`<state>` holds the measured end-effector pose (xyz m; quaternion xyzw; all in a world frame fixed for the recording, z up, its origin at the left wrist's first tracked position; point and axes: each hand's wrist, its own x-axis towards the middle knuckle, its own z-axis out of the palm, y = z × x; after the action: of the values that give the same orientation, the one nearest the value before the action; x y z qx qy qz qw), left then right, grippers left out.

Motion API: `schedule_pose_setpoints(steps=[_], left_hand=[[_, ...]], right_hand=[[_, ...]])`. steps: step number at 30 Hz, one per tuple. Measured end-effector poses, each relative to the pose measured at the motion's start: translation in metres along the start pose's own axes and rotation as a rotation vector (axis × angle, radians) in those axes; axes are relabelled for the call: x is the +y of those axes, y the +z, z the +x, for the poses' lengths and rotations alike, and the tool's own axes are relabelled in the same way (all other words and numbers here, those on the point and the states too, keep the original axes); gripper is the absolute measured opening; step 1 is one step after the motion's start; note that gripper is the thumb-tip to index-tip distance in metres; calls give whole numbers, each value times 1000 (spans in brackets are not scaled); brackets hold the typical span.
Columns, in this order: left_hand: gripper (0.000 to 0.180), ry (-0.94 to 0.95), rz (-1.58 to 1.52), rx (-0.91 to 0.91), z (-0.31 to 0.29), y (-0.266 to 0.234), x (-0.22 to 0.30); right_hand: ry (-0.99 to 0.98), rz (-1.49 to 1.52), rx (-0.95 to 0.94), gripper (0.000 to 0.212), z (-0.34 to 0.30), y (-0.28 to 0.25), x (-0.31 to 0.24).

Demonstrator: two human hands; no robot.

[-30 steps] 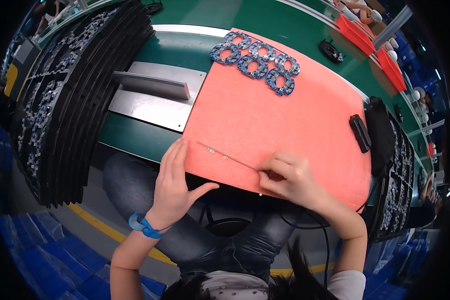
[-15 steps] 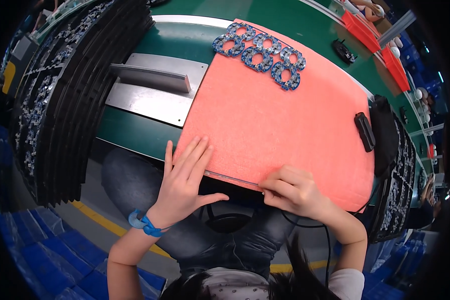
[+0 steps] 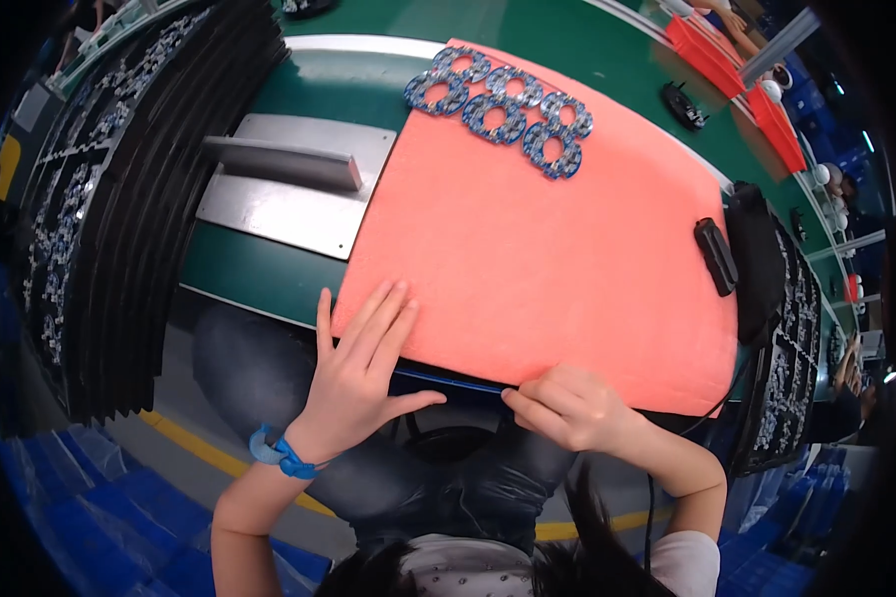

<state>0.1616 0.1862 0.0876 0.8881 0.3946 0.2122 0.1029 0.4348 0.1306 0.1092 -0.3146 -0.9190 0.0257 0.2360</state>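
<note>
My left hand [image 3: 361, 376] lies with fingers stretched out and spread on the front left corner of the pink foam mat [image 3: 538, 259], thumb pointing right. A blue wristband [image 3: 287, 458] is around that wrist. At the mat's front edge, my right hand [image 3: 572, 406] is closed in a pinch on the right end of a thin, dark, blue-edged strip [image 3: 450, 379]. That strip runs along the front edge toward my left hand. Seen nearly edge-on, its full shape is hidden. Several joined ring-shaped blue circuit boards [image 3: 495, 119] rest at the mat's far left.
A metal plate with an upright fin [image 3: 289, 204] stands on the green table left of the mat. Stacked black trays of boards [image 3: 119, 209] rise at far left, others [image 3: 791, 368] at right. A black handheld device [image 3: 716, 257] lies on the mat's right edge. Red bins [image 3: 707, 55] stand beyond.
My right hand has shifted slightly left and down along the mat's front edge. The strip now sits lower and shows a blue edge. My left hand stays spread on the mat.
</note>
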Motion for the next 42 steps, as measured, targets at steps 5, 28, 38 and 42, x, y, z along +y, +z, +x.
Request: schedule_pose_setpoints(steps=[5,28,38,42], left_hand=[[96,14,18,-2,-2,1,3],[84,30,-67,55,-7,-3,4],[36,-291,-645,391,6,-27,7],[46,-265,-1546,551,44,-44,7]], right_hand=[[80,152,9,25,1,-1,0],[1032,263,-202,30,126,-45,245],[779,1044,713,25,144,-39,117],[589,1230,829,21,155,0,61]])
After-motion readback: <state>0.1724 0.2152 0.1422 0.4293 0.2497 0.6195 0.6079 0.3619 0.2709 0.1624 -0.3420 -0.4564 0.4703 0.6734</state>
